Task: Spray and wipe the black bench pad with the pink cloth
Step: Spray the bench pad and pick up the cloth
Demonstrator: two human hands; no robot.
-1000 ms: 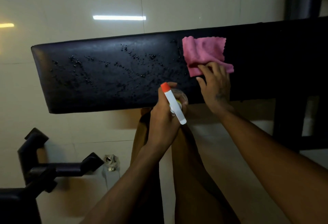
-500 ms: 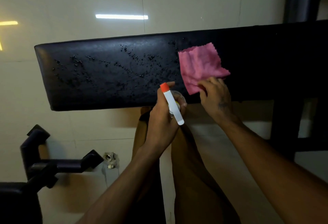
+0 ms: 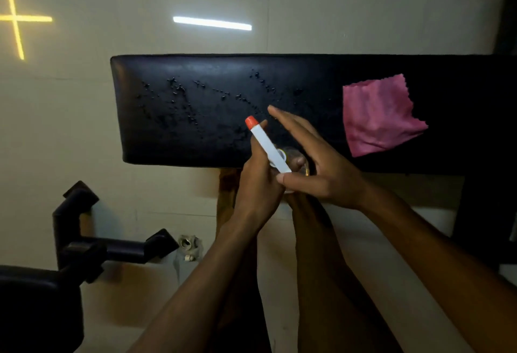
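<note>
The black bench pad runs across the middle of the view, beaded with spray droplets on its left half. The pink cloth lies flat on the pad to the right, with no hand on it. My left hand grips a spray bottle with a white head and orange nozzle at the pad's near edge. My right hand is beside the bottle with fingers spread, its thumb and palm against the bottle's far side. The bottle's clear body is mostly hidden between the hands.
Black gym equipment with angular brackets stands at the lower left. A dark frame post drops from the bench at the right. My legs are below the hands. Pale tiled floor reflects strip lights.
My right hand let go of the pink cloth and came left to the spray bottle. The cloth stays on the pad. The view shifted so the bench sits further right.
</note>
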